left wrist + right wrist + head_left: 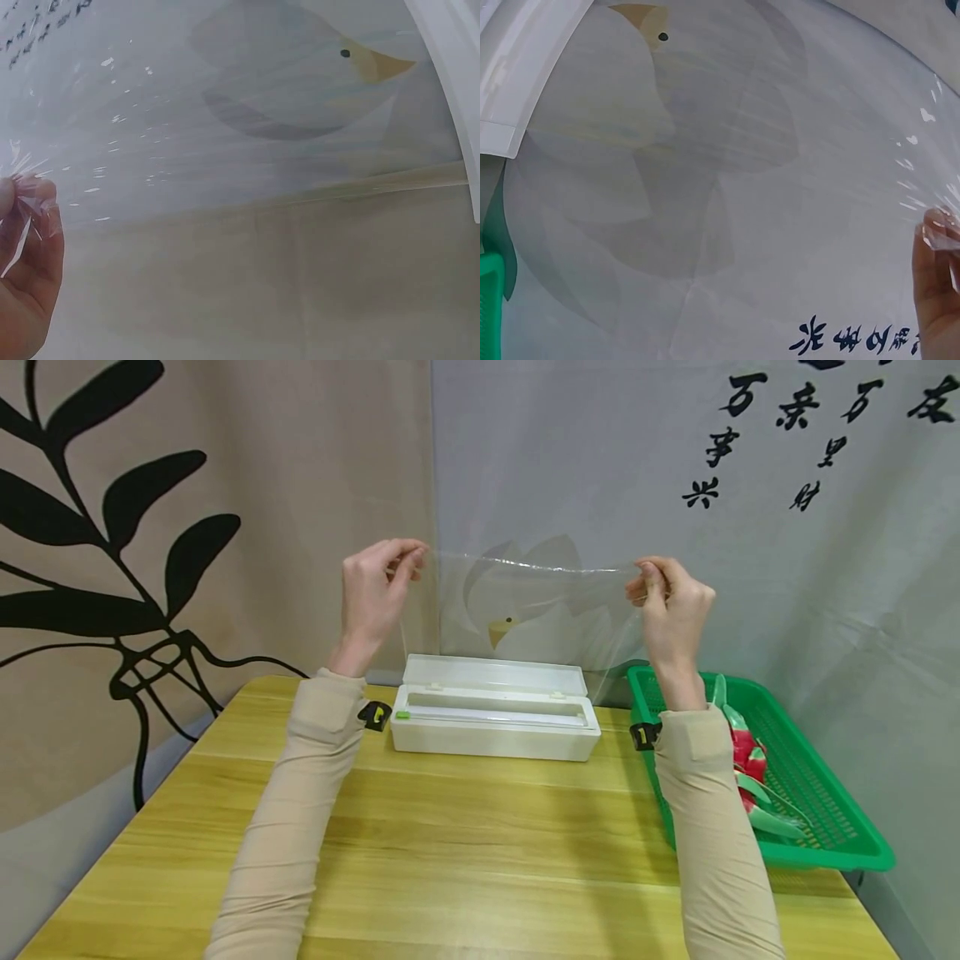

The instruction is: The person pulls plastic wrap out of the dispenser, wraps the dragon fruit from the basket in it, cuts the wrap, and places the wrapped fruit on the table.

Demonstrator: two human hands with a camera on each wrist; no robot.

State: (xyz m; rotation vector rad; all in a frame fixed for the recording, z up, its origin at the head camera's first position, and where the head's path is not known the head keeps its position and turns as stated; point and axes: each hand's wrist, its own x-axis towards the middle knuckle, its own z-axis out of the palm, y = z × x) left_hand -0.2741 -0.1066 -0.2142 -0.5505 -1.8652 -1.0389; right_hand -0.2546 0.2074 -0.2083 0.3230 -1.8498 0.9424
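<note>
A sheet of clear plastic wrap is stretched upright between both hands, its shiny top edge sagging slightly. My left hand pinches one top corner, and the film bunches between thumb and fingers in the left wrist view. At the opposite corner my right hand pinches the film the same way. Below the sheet stands a white wrap dispenser box with its lid raised at the back. A pale bar with a green end piece runs along the box's front. The film's lower part comes down behind the lid.
A green plastic basket stands at the table's right side, holding red and green dragon fruit, partly hidden by the right sleeve. The wooden table ends at a printed curtain behind the box.
</note>
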